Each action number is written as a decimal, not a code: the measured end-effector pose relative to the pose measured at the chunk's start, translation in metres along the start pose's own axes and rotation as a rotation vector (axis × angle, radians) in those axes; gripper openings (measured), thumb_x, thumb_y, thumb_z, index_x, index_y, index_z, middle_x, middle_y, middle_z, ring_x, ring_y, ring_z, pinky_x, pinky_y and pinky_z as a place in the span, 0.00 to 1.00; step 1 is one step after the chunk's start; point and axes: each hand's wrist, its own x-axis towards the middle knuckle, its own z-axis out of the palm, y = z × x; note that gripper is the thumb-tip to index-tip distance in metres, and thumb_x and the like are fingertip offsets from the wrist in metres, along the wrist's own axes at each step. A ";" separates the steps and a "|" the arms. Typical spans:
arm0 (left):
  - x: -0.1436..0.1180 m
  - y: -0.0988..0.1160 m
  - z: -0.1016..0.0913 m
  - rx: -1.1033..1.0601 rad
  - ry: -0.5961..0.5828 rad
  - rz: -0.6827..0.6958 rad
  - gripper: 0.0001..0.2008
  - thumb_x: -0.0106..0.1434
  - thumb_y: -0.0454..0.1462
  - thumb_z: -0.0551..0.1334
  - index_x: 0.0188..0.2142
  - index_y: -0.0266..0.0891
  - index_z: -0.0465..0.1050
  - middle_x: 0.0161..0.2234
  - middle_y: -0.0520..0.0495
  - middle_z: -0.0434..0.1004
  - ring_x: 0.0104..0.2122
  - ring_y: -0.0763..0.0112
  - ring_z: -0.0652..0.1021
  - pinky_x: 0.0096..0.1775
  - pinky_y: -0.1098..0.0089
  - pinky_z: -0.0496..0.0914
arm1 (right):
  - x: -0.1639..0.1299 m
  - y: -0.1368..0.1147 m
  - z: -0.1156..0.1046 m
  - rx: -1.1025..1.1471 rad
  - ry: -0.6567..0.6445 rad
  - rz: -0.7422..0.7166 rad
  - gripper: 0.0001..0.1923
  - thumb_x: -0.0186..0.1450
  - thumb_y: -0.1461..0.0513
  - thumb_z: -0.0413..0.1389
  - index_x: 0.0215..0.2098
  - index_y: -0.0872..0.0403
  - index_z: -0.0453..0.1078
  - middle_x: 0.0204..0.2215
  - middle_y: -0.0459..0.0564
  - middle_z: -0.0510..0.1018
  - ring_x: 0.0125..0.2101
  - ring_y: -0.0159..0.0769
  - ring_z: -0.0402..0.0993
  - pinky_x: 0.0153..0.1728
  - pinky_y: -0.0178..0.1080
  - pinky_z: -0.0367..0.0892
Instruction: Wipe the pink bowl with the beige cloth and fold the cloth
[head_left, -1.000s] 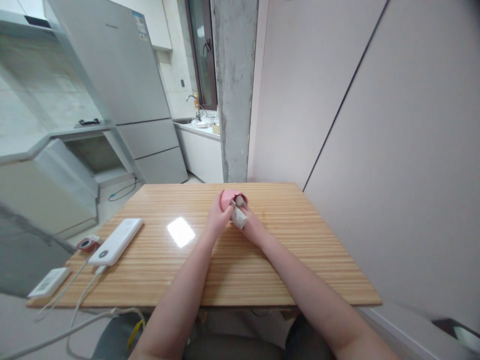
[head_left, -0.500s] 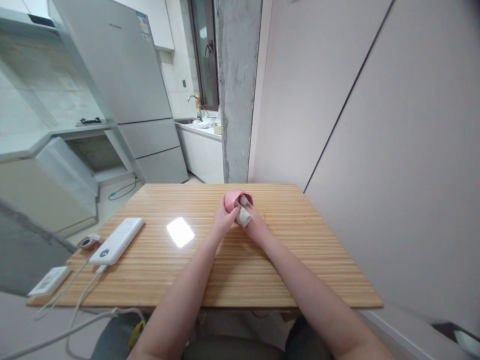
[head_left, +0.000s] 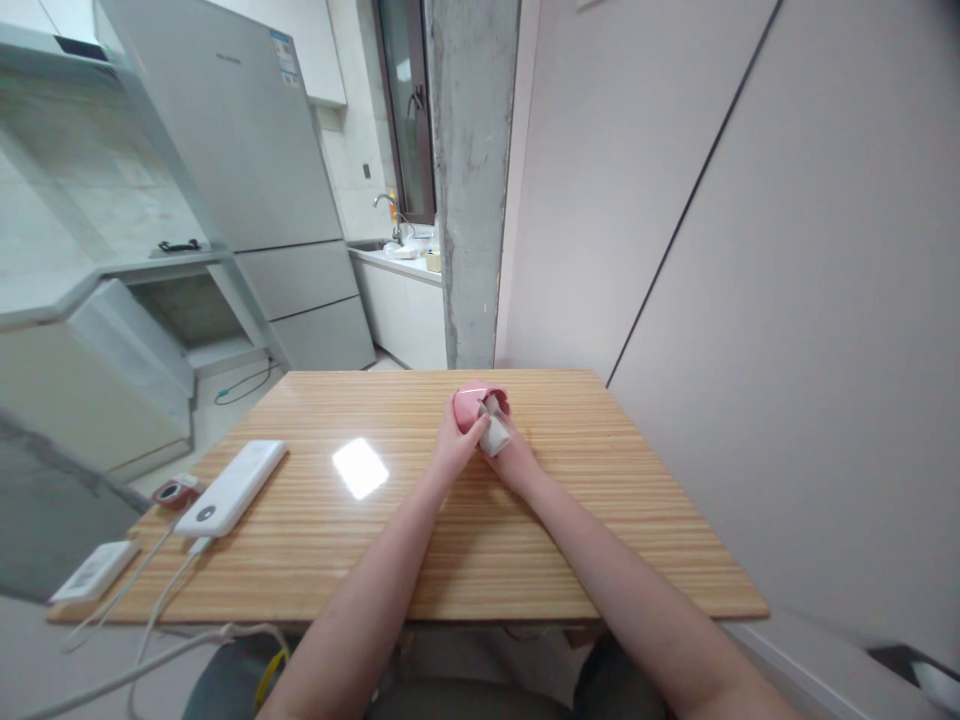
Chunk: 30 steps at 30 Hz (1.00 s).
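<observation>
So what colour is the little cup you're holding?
The cup is pink, held by the left hand; the head view shows it.

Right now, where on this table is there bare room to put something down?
Free: the wooden table right of the right hand, and between the left hand and the power bank. Crowded: the left edge with cables.

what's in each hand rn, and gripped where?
Left hand cups the pink cup around its outer side. Right hand pinches a white wad, pressed into the cup's mouth.
</observation>
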 end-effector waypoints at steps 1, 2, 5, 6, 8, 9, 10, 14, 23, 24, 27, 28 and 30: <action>0.000 0.001 -0.004 0.049 0.001 0.020 0.37 0.56 0.46 0.65 0.61 0.37 0.55 0.55 0.37 0.69 0.54 0.58 0.71 0.56 0.59 0.64 | 0.001 -0.002 -0.001 0.016 -0.013 -0.012 0.26 0.64 0.63 0.54 0.61 0.53 0.59 0.56 0.57 0.68 0.59 0.44 0.60 0.60 0.49 0.58; 0.001 0.003 -0.010 0.093 0.001 0.035 0.35 0.57 0.46 0.64 0.61 0.37 0.57 0.53 0.37 0.71 0.54 0.57 0.72 0.56 0.58 0.64 | 0.002 -0.003 -0.003 0.021 -0.034 -0.026 0.27 0.64 0.62 0.55 0.61 0.53 0.59 0.57 0.57 0.67 0.59 0.44 0.59 0.60 0.49 0.58; 0.007 0.007 -0.025 0.149 -0.019 0.054 0.29 0.58 0.45 0.63 0.57 0.38 0.63 0.50 0.40 0.73 0.52 0.56 0.73 0.56 0.56 0.64 | 0.006 -0.008 -0.008 -0.028 -0.108 -0.024 0.24 0.65 0.61 0.54 0.59 0.52 0.62 0.56 0.56 0.69 0.57 0.43 0.63 0.56 0.46 0.62; 0.009 0.007 -0.027 0.128 -0.019 0.049 0.29 0.57 0.44 0.63 0.57 0.38 0.63 0.50 0.40 0.73 0.52 0.57 0.73 0.56 0.57 0.64 | 0.007 -0.009 -0.009 -0.063 -0.127 -0.014 0.21 0.65 0.62 0.53 0.57 0.52 0.64 0.54 0.55 0.71 0.55 0.43 0.65 0.55 0.46 0.64; 0.009 0.004 -0.022 0.039 -0.003 0.015 0.32 0.57 0.44 0.64 0.59 0.38 0.60 0.51 0.40 0.72 0.52 0.59 0.73 0.55 0.59 0.65 | 0.008 -0.008 -0.010 -0.133 -0.134 0.006 0.18 0.67 0.62 0.51 0.54 0.52 0.67 0.49 0.56 0.74 0.54 0.44 0.66 0.53 0.45 0.65; 0.008 0.002 -0.016 -0.011 0.015 0.001 0.35 0.56 0.44 0.64 0.61 0.38 0.57 0.52 0.39 0.71 0.52 0.60 0.73 0.54 0.60 0.66 | 0.007 -0.007 -0.010 -0.158 -0.122 0.014 0.17 0.67 0.63 0.51 0.54 0.52 0.68 0.48 0.56 0.75 0.54 0.45 0.65 0.53 0.46 0.65; 0.006 -0.001 -0.009 -0.049 0.033 -0.003 0.38 0.56 0.45 0.65 0.62 0.37 0.54 0.54 0.38 0.69 0.53 0.60 0.72 0.54 0.61 0.66 | 0.006 -0.006 -0.009 -0.173 -0.104 0.027 0.17 0.67 0.64 0.50 0.53 0.53 0.68 0.48 0.57 0.75 0.55 0.45 0.64 0.53 0.46 0.64; 0.000 -0.006 0.008 -0.050 0.049 0.035 0.38 0.55 0.44 0.65 0.61 0.37 0.53 0.57 0.36 0.66 0.56 0.60 0.69 0.57 0.62 0.63 | 0.002 -0.003 -0.006 -0.146 -0.059 0.076 0.20 0.66 0.66 0.49 0.57 0.54 0.65 0.50 0.58 0.72 0.53 0.43 0.65 0.52 0.45 0.65; 0.008 0.005 -0.027 0.261 -0.021 0.066 0.34 0.55 0.41 0.65 0.60 0.40 0.59 0.48 0.41 0.75 0.48 0.56 0.75 0.54 0.55 0.66 | 0.002 -0.009 -0.008 -0.224 -0.232 -0.036 0.15 0.64 0.65 0.53 0.48 0.53 0.72 0.47 0.57 0.75 0.50 0.45 0.66 0.50 0.45 0.65; 0.007 0.002 -0.022 0.184 -0.005 0.036 0.38 0.54 0.42 0.66 0.62 0.39 0.56 0.48 0.40 0.74 0.47 0.57 0.75 0.53 0.56 0.67 | 0.002 -0.008 -0.008 -0.223 -0.217 -0.029 0.16 0.64 0.66 0.53 0.50 0.54 0.71 0.48 0.58 0.74 0.52 0.46 0.65 0.50 0.46 0.65; 0.004 -0.008 0.000 -0.077 0.043 -0.029 0.42 0.53 0.44 0.67 0.63 0.38 0.49 0.53 0.37 0.70 0.50 0.61 0.74 0.52 0.61 0.68 | 0.000 -0.001 -0.006 -0.162 -0.113 0.008 0.21 0.64 0.67 0.51 0.56 0.53 0.66 0.52 0.58 0.71 0.57 0.45 0.60 0.53 0.47 0.63; 0.004 -0.010 0.006 -0.125 0.057 -0.038 0.41 0.54 0.44 0.67 0.62 0.38 0.50 0.54 0.36 0.69 0.51 0.62 0.73 0.52 0.62 0.68 | 0.000 0.000 -0.006 -0.137 -0.084 0.012 0.22 0.64 0.67 0.51 0.56 0.53 0.66 0.53 0.57 0.71 0.57 0.44 0.60 0.54 0.47 0.62; 0.004 -0.012 0.009 -0.133 0.082 -0.040 0.37 0.55 0.44 0.66 0.60 0.38 0.53 0.55 0.36 0.68 0.53 0.62 0.72 0.54 0.63 0.66 | 0.001 0.002 -0.005 -0.102 -0.071 0.004 0.21 0.64 0.67 0.51 0.56 0.53 0.66 0.52 0.57 0.71 0.56 0.43 0.61 0.54 0.47 0.62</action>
